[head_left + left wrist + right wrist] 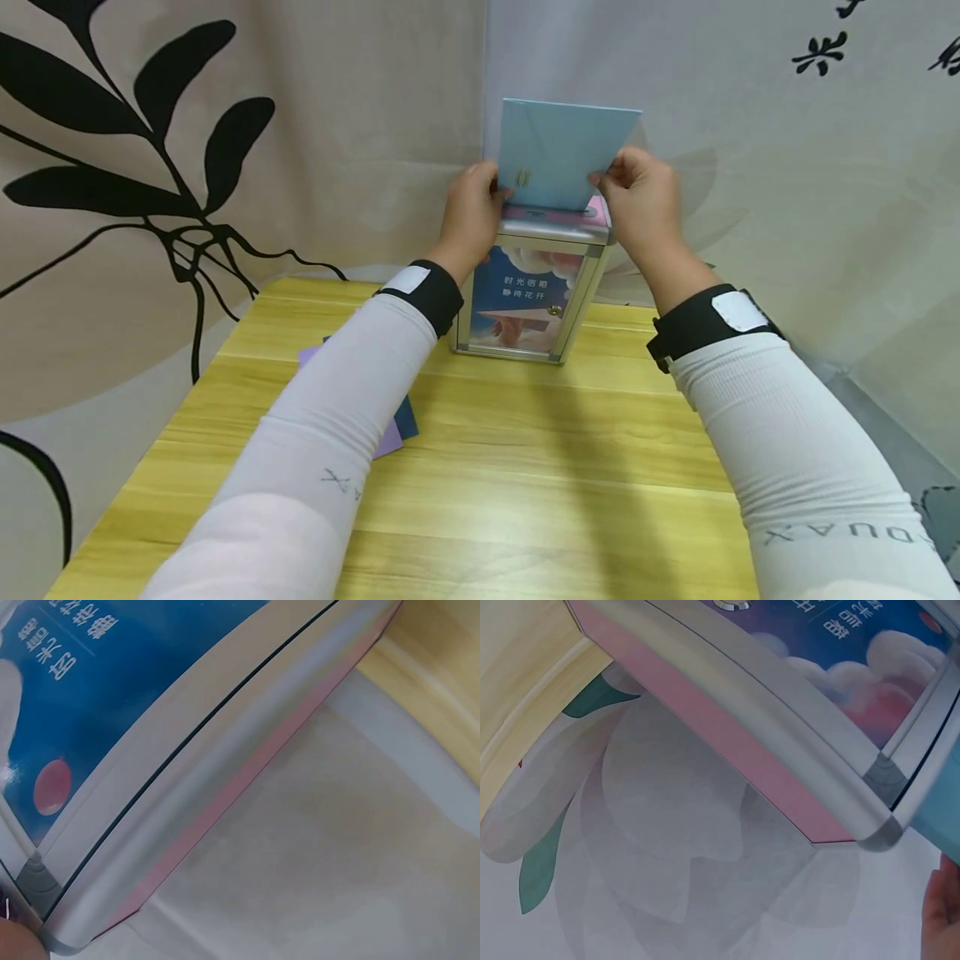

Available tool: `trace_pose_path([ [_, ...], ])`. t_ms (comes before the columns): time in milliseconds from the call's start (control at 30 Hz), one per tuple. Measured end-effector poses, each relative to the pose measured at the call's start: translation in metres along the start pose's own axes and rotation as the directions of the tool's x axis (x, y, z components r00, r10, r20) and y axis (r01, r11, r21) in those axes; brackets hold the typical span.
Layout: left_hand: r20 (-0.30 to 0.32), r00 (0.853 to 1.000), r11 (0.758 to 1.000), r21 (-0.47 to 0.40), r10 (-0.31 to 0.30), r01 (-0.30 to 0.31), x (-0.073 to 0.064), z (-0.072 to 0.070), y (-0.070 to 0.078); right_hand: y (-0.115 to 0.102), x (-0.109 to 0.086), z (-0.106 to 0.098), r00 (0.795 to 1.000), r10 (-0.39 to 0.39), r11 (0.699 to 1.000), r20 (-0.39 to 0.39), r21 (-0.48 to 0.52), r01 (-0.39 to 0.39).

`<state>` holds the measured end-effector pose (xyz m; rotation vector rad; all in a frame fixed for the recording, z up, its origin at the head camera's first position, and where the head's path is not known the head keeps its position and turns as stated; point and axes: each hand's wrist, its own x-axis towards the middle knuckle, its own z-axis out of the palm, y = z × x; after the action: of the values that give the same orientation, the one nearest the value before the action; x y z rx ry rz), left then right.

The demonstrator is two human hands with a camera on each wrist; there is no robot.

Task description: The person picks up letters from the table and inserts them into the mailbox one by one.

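At the far left, a black plant print [183, 71] is on the pale wall [360, 142], beside the wooden counter [480, 517]. On the left part of this counter lie a purple card [387, 442] and a dark blue card [406, 418], overlapping; the left sleeve [300, 442] hides much of both.

Next is the left hand [471, 208]. Its grip is nearly closed, pinching the light blue card [566, 154] near the lower left edge, with the thumb on the near face.

In the middle, near the back of the counter, the box [585, 287] stands upright. It has a silver frame and a pink top [596, 210]. Its front carries a blue picture [517, 287] with clouds and white characters, and a round lock [554, 310] is at the right of this front. The picture covers the view inside, so I cannot tell what the box contains. The light blue card is held upright at the pink top; I cannot tell if its lower edge has entered the box or only touches it.

To the right, the right hand [641, 196] has its grip also nearly closed, pinching the same card at its right edge. Behind the box, a big pale flower [675, 787] is printed on the wall.
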<state>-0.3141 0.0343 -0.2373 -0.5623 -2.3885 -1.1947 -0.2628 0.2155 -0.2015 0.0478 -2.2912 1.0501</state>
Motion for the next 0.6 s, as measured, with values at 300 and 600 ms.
trace_pose_path([
  [300,0.044,0.994,0.990,-0.101,-0.097,0.101,0.002,-0.009,0.008,0.007,0.001,0.010,0.999,0.020,0.999,0.040,-0.038,-0.019],
  [600,-0.024,0.999,0.987,-0.161,-0.028,0.024,0.003,-0.022,0.020,0.019,0.003,0.017,0.995,0.056,0.997,0.087,-0.052,-0.052],
])
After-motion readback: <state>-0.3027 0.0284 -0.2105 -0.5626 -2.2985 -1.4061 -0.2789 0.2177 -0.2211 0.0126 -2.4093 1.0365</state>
